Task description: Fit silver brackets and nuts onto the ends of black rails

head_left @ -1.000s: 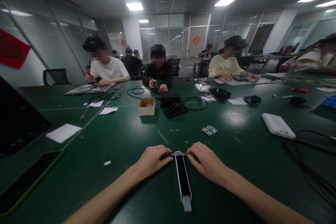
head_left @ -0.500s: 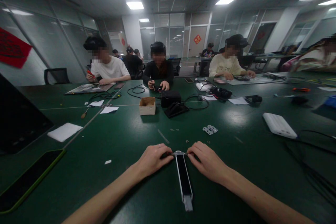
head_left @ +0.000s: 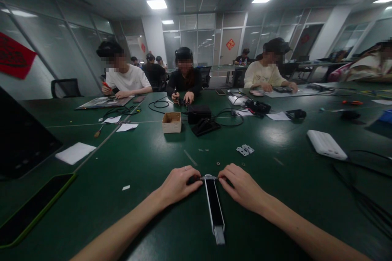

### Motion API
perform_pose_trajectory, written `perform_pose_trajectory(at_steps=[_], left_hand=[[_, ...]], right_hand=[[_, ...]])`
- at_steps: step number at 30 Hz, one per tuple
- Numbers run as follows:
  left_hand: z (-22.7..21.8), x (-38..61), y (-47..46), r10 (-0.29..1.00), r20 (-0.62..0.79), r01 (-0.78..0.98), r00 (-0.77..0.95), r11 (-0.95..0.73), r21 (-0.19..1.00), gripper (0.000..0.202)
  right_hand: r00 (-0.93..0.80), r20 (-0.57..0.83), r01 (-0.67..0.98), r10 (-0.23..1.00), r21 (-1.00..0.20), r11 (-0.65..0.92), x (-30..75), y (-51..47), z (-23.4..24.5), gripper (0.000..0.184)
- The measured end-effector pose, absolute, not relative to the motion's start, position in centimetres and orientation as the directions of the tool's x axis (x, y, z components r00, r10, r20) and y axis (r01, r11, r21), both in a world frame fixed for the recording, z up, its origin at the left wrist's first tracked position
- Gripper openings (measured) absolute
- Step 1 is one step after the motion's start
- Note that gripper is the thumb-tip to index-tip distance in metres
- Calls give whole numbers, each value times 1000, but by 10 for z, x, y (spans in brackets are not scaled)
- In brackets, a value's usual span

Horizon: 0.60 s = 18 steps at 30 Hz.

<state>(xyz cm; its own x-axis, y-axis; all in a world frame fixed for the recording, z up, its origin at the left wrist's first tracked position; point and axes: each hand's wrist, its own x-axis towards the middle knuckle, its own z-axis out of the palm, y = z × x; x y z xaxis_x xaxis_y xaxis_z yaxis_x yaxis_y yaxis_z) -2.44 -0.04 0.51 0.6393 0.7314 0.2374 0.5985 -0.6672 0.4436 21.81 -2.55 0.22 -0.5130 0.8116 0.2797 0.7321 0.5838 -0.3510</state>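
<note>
A long, narrow device (head_left: 215, 204) with a white frame and a black face lies on the green table in front of me, a pale grey tab at its near end. At its far end, my left hand (head_left: 180, 183) is closed in a pinch around a small dark piece with a metallic tip that meets the device's left side. From the right, the pinched thumb and fingers of my right hand (head_left: 240, 185) meet the opposite side of that end, on a small piece mostly hidden by the fingertips. A small nut-like ring (head_left: 218, 163) lies just beyond the hands.
Small perforated metal plates (head_left: 245, 150) lie beyond my right hand. An open cardboard box (head_left: 172, 123) and a black box (head_left: 199, 114) stand farther back. To the right are a white power bank (head_left: 326, 145) and cables; a phone (head_left: 36, 208) lies left. Several people work across the table.
My hands and the device stay almost in place. The view has shifted very slightly.
</note>
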Motion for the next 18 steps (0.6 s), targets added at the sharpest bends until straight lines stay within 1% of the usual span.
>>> perform_pose_trajectory(at_steps=[4, 9, 18], left_hand=[[4, -24, 0, 737, 243, 598, 631, -661, 453, 17], [5, -24, 1, 746, 222, 602, 628, -646, 469, 15], [2, -23, 3, 749, 228, 600, 622, -643, 476, 13]], right_hand=[[-522, 298, 718, 800, -353, 600, 218, -25, 1, 17], [-517, 290, 722, 805, -356, 593, 218, -25, 0, 17], [-522, 303, 721, 797, -342, 602, 217, -25, 2, 17]])
